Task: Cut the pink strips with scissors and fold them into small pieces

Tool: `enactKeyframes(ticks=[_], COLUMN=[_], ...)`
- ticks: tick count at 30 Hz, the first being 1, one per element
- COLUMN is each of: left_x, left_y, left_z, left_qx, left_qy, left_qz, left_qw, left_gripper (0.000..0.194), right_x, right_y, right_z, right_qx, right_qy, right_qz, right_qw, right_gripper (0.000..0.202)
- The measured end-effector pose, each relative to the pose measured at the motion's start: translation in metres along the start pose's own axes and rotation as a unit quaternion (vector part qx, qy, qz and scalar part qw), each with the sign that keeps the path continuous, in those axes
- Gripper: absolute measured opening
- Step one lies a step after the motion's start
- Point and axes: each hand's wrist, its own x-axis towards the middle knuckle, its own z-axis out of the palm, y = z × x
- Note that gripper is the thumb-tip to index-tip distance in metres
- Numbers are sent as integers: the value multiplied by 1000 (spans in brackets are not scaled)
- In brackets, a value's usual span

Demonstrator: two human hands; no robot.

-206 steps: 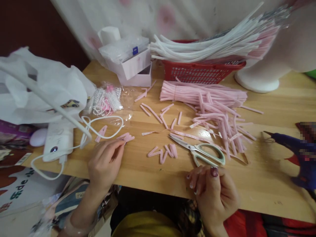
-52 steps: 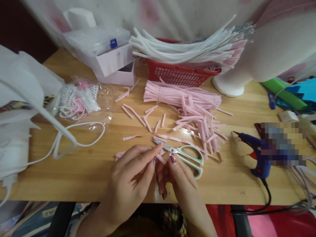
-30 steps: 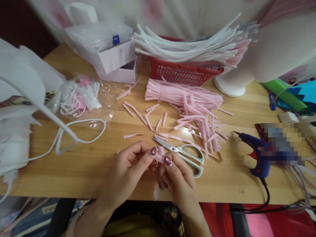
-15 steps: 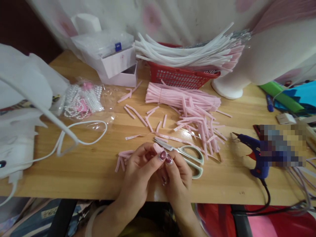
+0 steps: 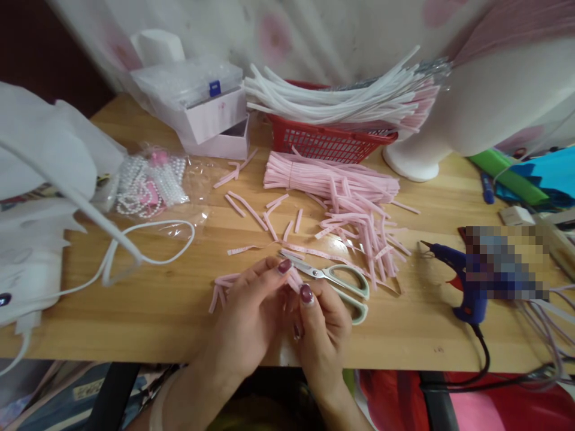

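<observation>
A short piece of pink pipe cleaner (image 5: 294, 279) is pinched between my two hands over the front of the table. My left hand (image 5: 251, 305) is closed on its upper left end, thumb against fingers. At its lower right end my right hand (image 5: 321, 317) grips it the same way. The fingers hide most of the piece. Scissors (image 5: 332, 275) with pale green handles lie just beyond my right hand, partly covered by it. A few bent pink pieces (image 5: 220, 289) stick out beside my left hand. A pink tape measure (image 5: 314, 249) runs behind the scissors.
Pink pipe cleaners (image 5: 327, 176) lie bundled and cut in front of a red basket (image 5: 332, 143) of white ones. At right rests a blue glue gun (image 5: 471, 287) with its cord. Bagged pearl strands (image 5: 150, 182), a white cable (image 5: 157, 224) and white boxes (image 5: 218, 114) occupy the left.
My thumbs have moved apart, the left one up and to the left, so more of the pink piece shows between them. The things on the table lie as before.
</observation>
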Motion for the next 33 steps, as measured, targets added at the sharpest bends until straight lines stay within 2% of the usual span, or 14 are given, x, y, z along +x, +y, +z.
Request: enactKeyframes(ticks=[3, 5, 6, 8, 10, 12, 15, 18, 22, 28, 31, 33], left_x=[0, -2, -3, -5, -7, -7, -7, -8, -9, -11, -11, -12], left_y=[10, 18, 22, 30, 38, 44, 50, 52, 49, 47, 45, 44], left_z=[-14, -22, -25, -29, -30, -30, -33, -37, -41, -44, -45, -44], left_qx=[135, 236, 307, 454, 541, 581, 616, 624, 612, 600, 608, 622], left_qy=[5, -44, -77, -126, -148, -165, -192, -198, -184, -172, -177, -187], left_qz=[75, 122, 150, 226, 292, 322, 337, 345, 335, 326, 331, 352], left_qw=[988, 963, 937, 853, 775, 730, 685, 673, 693, 710, 699, 674], left_gripper=[29, 36, 35, 22, 14, 11, 10, 8, 9, 15, 18, 20], right_x=[3, 5, 7, 9, 10, 11, 11, 12, 13, 13, 11, 11], right_y=[-6, -10, -11, -15, -18, -20, -22, -23, -26, -25, -22, -20], right_z=[-4, -8, -10, -13, -15, -17, -17, -15, -13, -16, -18, -20], right_qx=[13, 17, 18, 23, 31, 39, 77, 111, 126, 115, 110, 99], right_qy=[-24, -55, -74, -109, -131, -153, -185, -195, -202, -216, -210, -202], right_qz=[14, 28, 36, 50, 66, 88, 128, 164, 183, 176, 163, 157], right_qw=[1000, 998, 996, 993, 989, 983, 971, 961, 954, 953, 958, 962], right_gripper=[32, 33, 32, 31, 30, 29, 30, 33, 33, 31, 31, 30])
